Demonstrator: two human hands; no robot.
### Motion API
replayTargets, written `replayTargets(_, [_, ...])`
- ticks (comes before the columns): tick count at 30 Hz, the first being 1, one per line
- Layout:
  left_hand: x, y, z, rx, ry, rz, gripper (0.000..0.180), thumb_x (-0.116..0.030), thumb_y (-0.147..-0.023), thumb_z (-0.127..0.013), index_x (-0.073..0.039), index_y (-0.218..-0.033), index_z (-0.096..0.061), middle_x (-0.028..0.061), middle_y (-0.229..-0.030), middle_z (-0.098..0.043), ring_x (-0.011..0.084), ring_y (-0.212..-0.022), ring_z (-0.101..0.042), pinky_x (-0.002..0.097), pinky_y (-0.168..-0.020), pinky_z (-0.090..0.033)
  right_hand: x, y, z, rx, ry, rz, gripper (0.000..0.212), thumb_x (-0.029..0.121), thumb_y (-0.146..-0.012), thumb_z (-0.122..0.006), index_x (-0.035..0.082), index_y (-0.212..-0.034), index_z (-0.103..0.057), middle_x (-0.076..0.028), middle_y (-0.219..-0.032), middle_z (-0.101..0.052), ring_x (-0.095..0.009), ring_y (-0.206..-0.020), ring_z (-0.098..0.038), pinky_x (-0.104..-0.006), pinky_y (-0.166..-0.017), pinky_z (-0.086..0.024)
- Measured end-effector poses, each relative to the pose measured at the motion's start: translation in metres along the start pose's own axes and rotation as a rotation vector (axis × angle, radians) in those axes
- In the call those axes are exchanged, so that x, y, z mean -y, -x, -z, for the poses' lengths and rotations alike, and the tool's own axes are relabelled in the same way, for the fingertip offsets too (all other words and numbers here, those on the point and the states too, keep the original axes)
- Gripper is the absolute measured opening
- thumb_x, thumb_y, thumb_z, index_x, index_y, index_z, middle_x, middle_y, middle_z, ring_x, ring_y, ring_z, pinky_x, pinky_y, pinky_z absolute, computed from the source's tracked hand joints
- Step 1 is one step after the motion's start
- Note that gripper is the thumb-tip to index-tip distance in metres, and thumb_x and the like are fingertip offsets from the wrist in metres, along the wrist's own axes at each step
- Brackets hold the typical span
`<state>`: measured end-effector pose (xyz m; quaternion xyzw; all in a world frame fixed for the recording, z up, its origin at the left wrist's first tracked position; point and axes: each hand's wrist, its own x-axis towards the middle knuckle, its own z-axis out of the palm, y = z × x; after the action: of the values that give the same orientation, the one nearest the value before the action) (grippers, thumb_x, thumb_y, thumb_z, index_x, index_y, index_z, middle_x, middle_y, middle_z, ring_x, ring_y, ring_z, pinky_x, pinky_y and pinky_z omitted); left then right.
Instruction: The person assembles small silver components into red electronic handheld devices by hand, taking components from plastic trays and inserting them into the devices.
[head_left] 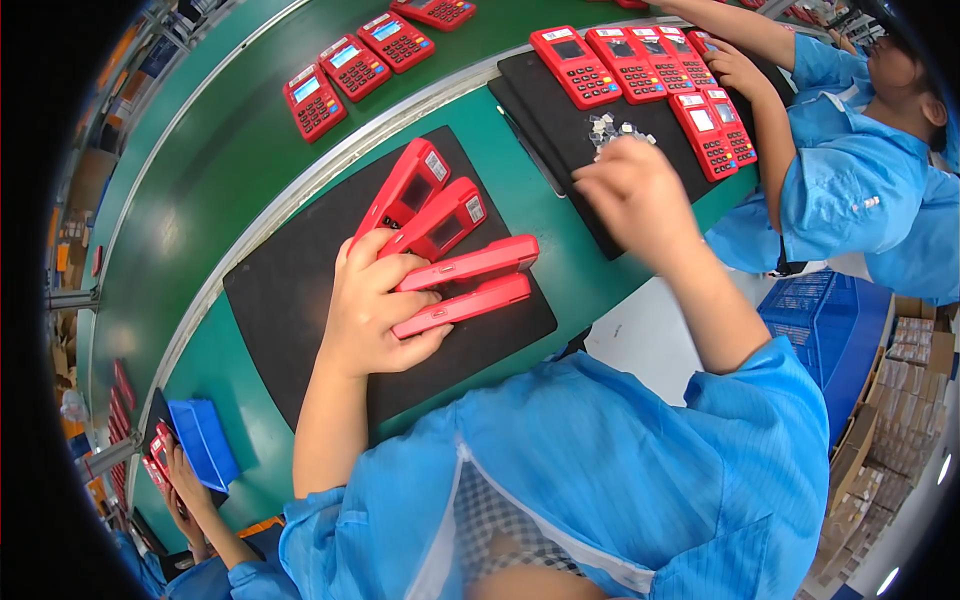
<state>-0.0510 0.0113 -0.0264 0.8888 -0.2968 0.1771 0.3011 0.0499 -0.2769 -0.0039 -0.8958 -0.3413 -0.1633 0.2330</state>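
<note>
My left hand [375, 305] is closed round several red card payment terminals [465, 262], fanned out above a black mat [285, 300]. Two of them show a screen and a white label; the others are turned edge-on. Over the near edge of a second black mat [530, 95], my right hand [635, 195] is smeared by motion. Its fingers look bent, and whether anything sits between them cannot be made out. Just beyond that hand lies a loose pile of small whitish, partly clear pieces [603, 130].
More red terminals [575, 65] stand in rows on the right mat, where a co-worker's hand [735, 70] reaches in. Several terminals with lit screens [355, 65] lie on the green belt [215, 160]. At lower left, another person's hands [185, 485] work beside a blue bin [203, 445].
</note>
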Motion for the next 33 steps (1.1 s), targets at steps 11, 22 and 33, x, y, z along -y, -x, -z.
replayTargets(11, [0.001, -0.002, 0.001, -0.015, 0.055, 0.004, 0.027, -0.024, -0.046, -0.078, -0.013, -0.068, -0.067, 0.0041, -0.089, -0.062, 0.0359, -0.104, -0.051, 0.0482, -0.082, -0.037, -0.045, -0.012, 0.009, 0.259, 0.041, -0.097, 0.010, 0.008, -0.071, -0.071, 0.005, -0.081, -0.071, -0.007, -0.078, -0.058, -0.025, -0.082, -0.055, -0.0344, -0.074, -0.048])
replayTargets(22, [0.001, -0.002, 0.001, -0.033, 0.053, 0.000, 0.025, -0.023, -0.048, -0.078, -0.014, -0.068, -0.066, 0.0026, -0.091, -0.061, 0.0337, -0.103, -0.051, 0.0463, -0.080, -0.036, -0.045, -0.011, -0.001, 0.120, 0.077, -0.002, 0.005, 0.003, -0.075, -0.066, 0.000, -0.078, -0.064, -0.013, -0.077, -0.056, -0.032, -0.081, -0.056, -0.0401, -0.073, -0.047])
replayTargets(33, [0.003, 0.007, -0.007, -0.104, 0.022, -0.001, 0.021, -0.025, -0.050, -0.076, -0.014, -0.062, -0.064, 0.0008, -0.085, -0.056, 0.0302, -0.100, -0.051, 0.0436, -0.075, -0.037, 0.115, -0.002, -0.029, 0.202, -0.356, 0.199, 0.011, 0.001, -0.074, -0.066, 0.003, -0.082, -0.060, -0.009, -0.081, -0.055, -0.028, -0.075, -0.053, -0.0362, -0.068, -0.045])
